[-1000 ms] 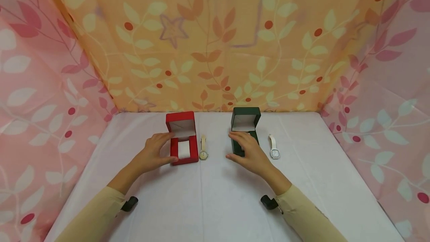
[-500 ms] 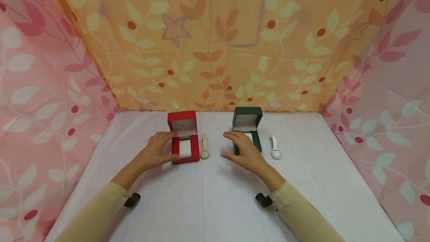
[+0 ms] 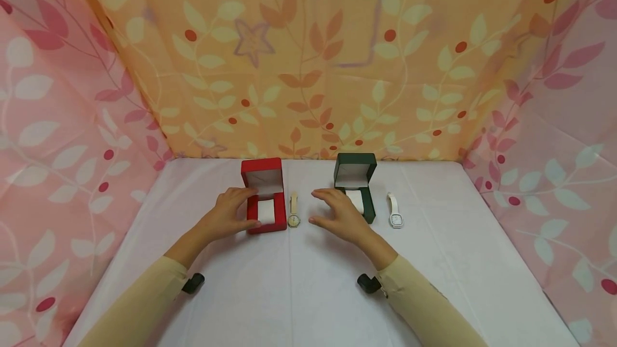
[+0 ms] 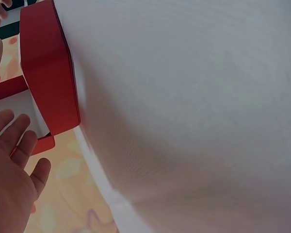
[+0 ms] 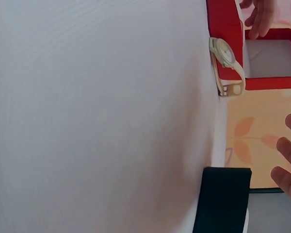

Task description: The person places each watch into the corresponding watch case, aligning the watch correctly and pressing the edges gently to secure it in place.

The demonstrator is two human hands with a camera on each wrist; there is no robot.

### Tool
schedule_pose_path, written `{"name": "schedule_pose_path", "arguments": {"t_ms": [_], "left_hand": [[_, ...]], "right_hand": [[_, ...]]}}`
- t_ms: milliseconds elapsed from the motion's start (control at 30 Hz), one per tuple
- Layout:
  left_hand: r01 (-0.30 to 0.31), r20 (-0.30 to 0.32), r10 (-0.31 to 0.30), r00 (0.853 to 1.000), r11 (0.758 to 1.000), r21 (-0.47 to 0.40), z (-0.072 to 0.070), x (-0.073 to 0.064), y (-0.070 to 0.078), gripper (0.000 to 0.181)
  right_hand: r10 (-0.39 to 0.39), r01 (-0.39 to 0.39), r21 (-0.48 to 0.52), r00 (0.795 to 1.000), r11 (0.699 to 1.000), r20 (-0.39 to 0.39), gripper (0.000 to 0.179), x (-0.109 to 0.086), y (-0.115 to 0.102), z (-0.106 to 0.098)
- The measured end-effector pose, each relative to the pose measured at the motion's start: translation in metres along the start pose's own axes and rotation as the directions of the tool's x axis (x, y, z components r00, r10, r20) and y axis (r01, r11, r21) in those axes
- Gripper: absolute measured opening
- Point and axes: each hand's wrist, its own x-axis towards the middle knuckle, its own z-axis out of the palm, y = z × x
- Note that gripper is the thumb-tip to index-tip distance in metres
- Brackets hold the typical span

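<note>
A red watch box (image 3: 279, 213) with its lid up holds a white cushion (image 3: 266, 211). At its left side is my left hand (image 3: 224, 218), fingers spread and curved, gripping nothing; whether it touches the box I cannot tell. Just right of that box lies a watch with a cream strap (image 3: 293, 220). My right hand (image 3: 343, 216) hovers between this watch and an open dark green watch box (image 3: 368, 205), partly covering the box's front left; its fingers and thumb are apart with nothing between them. A watch with a white strap (image 3: 396, 220) lies right of the green box.
All of it lies on a white-clothed table (image 3: 289, 293). Behind stands an orange leaf-patterned curtain (image 3: 308, 68), with pink curtains (image 3: 62, 138) at both sides. Small black cameras (image 3: 194, 283) sit at the wrists.
My right hand has moved left, off the green box's front, uncovering more of its white cushion. The left hand stays by the red box. The boxes and watches have not moved on the table.
</note>
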Motion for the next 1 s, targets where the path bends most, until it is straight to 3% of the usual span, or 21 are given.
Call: {"name": "schedule_pose_path", "arguments": {"t_ms": [333,533,1000], "left_hand": [[-0.033,-0.015,0.033,0.999,0.999,0.016,0.004,0.003,-0.006,0.088],[-0.062,-0.028,0.063,0.998,0.998,0.029,0.006,0.006,-0.006,0.083],[0.000,0.018,-0.001,1.000,0.999,0.033,0.007,0.010,0.000,0.077]], "right_hand": [[0.089,-0.090,0.015,0.994,0.996,0.068,0.064,0.008,0.000,0.019],[0.084,-0.085,0.011,0.993,0.996,0.079,0.060,0.012,0.000,0.027],[0.094,-0.090,-0.044,0.988,0.995,0.119,0.055,0.020,-0.003,0.035]]}}
